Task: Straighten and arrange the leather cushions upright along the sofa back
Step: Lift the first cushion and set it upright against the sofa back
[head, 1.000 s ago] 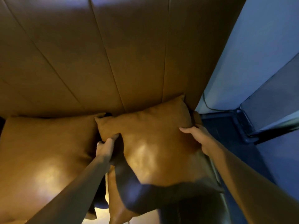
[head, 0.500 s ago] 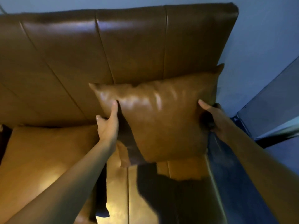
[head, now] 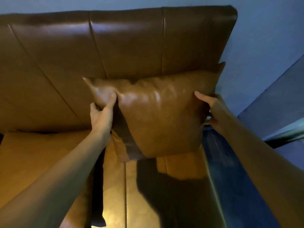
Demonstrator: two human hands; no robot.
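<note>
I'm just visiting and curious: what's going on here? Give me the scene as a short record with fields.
setting: brown leather sofa back against a bluish wall
held object: leather cushion, lifted clear of the seat, its top against the sofa back
left hand: grips the cushion's left edge, thumb on the front
right hand: grips the cushion's right edge
other cushion: lying on the seat at left
task status: held cushion not yet set down
</note>
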